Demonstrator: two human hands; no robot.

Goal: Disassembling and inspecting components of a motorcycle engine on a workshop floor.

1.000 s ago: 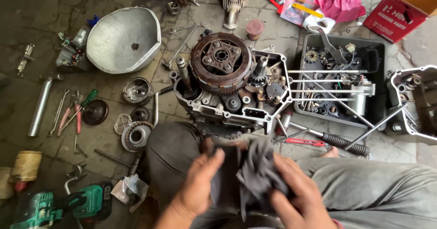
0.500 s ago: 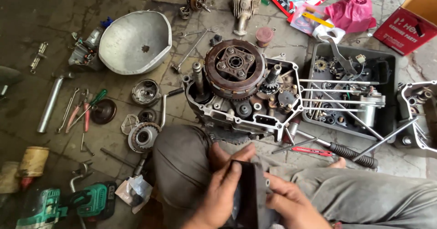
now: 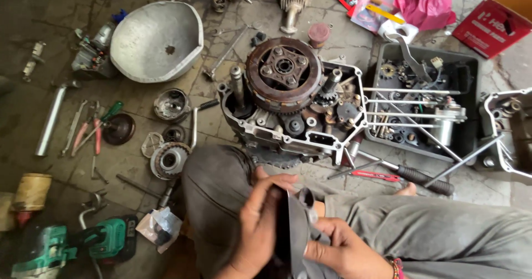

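We hold a grey rag (image 3: 302,223) between both hands: the left hand (image 3: 257,223) grips one fold, the right hand (image 3: 343,251) pinches the other, over our lap. Just beyond them lies the opened engine case (image 3: 293,110) on the floor (image 3: 166,2).

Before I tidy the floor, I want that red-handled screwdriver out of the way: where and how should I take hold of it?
Probably by the red handle, from above. The screwdriver lies flat on the floor beside the engine case, its thin shaft pointing left; the handle is the thicker part and looks clear of the black-handled tool.
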